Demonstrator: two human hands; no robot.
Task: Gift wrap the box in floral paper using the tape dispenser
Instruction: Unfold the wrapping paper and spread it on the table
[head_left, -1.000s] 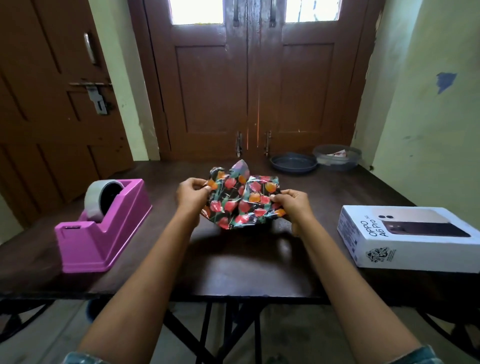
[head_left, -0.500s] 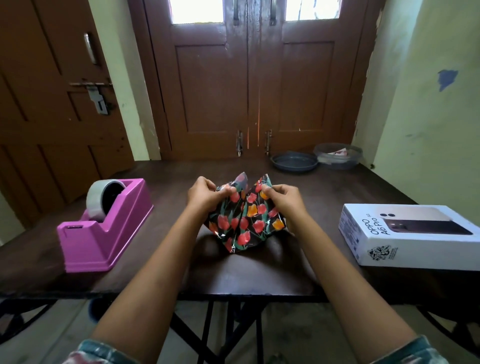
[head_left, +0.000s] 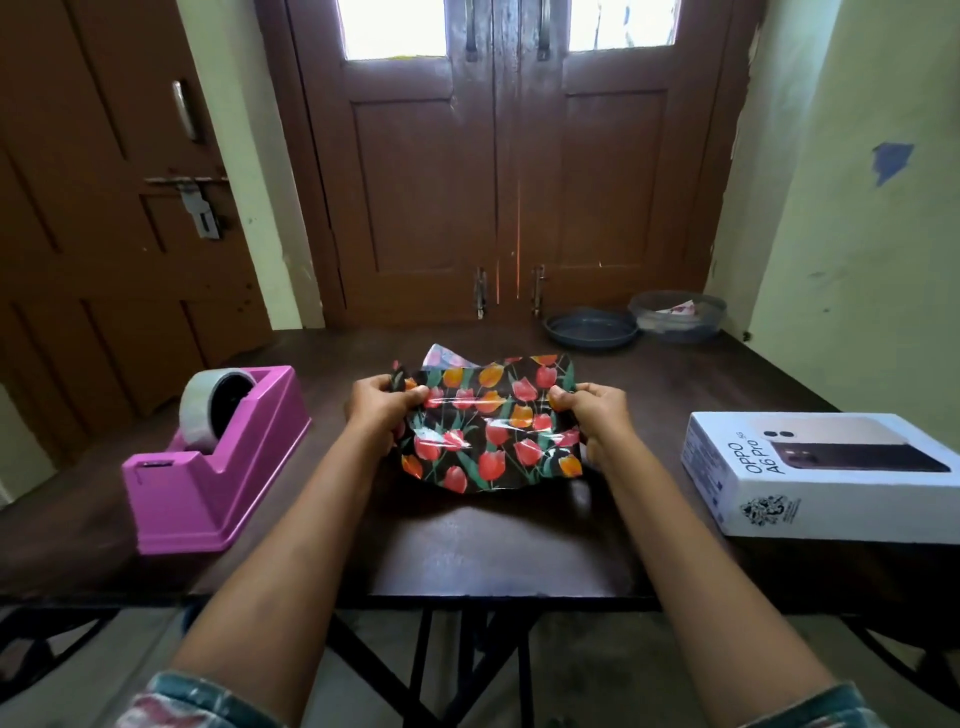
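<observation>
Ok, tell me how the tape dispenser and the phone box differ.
The tape dispenser is bright pink; the phone box is white with a printed phone picture. The tape dispenser is stepped and open-topped, carrying a tape roll; the phone box is a flat closed rectangle. Both sit on the dark table.

Double door (head_left: 498, 182): brown wood, 12 o'clock, daylight through its top panes (head_left: 395, 26).
Walls (head_left: 857, 234): pale green, 2 o'clock.
Side door (head_left: 93, 234): 10 o'clock.
Table (head_left: 493, 561): dark wood.

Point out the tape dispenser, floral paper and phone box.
tape dispenser (head_left: 208, 493), head view, pink side wall.
floral paper (head_left: 493, 436), head view, middle of the sheet.
phone box (head_left: 857, 512), head view, white front side.
</observation>
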